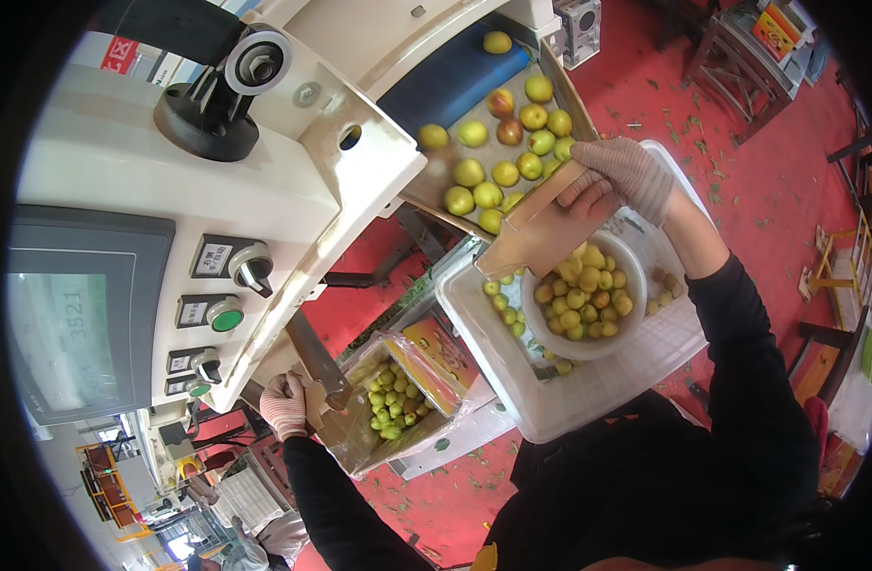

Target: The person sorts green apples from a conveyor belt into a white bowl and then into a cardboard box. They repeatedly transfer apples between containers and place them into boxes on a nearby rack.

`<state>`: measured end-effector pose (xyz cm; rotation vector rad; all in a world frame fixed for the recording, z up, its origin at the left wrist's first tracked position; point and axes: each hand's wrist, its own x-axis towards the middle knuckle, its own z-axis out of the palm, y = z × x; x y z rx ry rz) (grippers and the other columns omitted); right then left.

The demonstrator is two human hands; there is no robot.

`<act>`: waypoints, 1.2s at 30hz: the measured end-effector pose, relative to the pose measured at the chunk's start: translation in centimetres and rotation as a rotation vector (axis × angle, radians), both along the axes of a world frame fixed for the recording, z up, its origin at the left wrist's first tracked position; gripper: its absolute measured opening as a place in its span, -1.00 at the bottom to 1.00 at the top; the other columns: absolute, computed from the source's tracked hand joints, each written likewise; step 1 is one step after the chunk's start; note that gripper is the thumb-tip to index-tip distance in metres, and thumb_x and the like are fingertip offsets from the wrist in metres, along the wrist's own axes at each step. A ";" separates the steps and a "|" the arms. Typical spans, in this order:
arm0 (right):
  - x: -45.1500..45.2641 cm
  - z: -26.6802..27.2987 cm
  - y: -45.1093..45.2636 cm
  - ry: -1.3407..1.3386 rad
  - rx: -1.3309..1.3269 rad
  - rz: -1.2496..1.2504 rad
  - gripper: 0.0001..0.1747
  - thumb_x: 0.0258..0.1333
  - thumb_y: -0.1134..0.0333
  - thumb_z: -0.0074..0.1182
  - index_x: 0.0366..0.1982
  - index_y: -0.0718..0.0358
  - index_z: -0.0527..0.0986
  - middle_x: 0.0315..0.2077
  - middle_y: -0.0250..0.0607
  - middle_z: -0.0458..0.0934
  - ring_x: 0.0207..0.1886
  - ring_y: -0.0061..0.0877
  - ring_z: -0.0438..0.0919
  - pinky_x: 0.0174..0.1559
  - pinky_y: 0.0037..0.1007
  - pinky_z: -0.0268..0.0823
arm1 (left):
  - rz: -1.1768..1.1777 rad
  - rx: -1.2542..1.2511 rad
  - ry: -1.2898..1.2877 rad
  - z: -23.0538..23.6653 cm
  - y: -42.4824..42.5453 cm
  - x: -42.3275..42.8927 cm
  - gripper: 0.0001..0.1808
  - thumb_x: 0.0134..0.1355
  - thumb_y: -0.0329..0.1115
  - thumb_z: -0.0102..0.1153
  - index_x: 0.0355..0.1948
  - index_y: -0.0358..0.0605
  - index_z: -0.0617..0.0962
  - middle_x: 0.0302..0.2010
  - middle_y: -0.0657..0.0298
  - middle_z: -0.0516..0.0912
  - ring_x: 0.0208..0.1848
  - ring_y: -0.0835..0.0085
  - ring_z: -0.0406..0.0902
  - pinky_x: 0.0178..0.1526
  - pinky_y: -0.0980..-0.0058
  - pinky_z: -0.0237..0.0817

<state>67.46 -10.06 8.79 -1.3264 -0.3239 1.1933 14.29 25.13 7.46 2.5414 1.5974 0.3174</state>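
My right hand [625, 175], in a striped knit glove, grips a brown cardboard flap [543, 221] at the low end of a chute tray [436, 168]. Round yellow-green fruits [505, 173], some reddish, lie spread in that tray. Below the flap, a white bowl [632, 328] full of such fruits sits inside a white plastic crate [586, 400]. My left hand [284, 405], also gloved, curls around the edge of a brown cardboard piece [327, 421]. Beside it stands a lined carton [357, 457] with many fruits inside and a printed flap [436, 350].
A white machine housing [265, 171] with a screen [65, 342], knobs and green buttons [227, 320] fills the left. A blue conveyor belt [450, 78] meets the tray. Leaves litter the red floor [750, 235]. A table [746, 64] stands at top right; another person [265, 546] is at bottom left.
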 end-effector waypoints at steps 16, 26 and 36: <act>-2.5 -2.4 -3.5 -0.177 -0.056 -0.044 -0.54 0.41 0.06 -0.02 -0.02 0.36 0.50 -0.30 -0.09 0.71 -0.35 -0.46 0.73 -0.37 -0.49 0.57 | -0.010 0.031 0.060 -0.5 0.9 -0.7 -0.61 0.34 -0.05 0.17 -0.39 -0.16 0.73 -0.65 0.13 0.60 -0.61 0.36 0.52 -0.40 0.36 0.37; -2.5 -14.2 -13.1 -0.604 -0.836 0.265 -0.65 0.36 0.17 0.05 -0.06 0.32 0.55 -0.34 -0.30 0.63 -0.39 -0.56 0.57 -0.34 -0.51 0.42 | 0.011 0.011 0.038 -0.6 0.9 -0.8 -0.61 0.33 -0.04 0.17 -0.39 -0.15 0.74 -0.61 0.13 0.65 -0.55 0.32 0.60 -0.36 0.35 0.41; -4.6 -26.2 -15.5 0.098 -0.873 0.153 -0.55 0.19 0.28 0.16 0.09 0.29 0.51 -0.14 -0.04 0.70 -0.07 -0.22 0.70 -0.13 -0.19 0.59 | 0.046 0.012 0.023 -0.8 0.9 -0.7 -0.63 0.31 -0.03 0.21 -0.39 -0.14 0.74 -0.63 0.18 0.64 -0.59 0.37 0.57 -0.38 0.39 0.40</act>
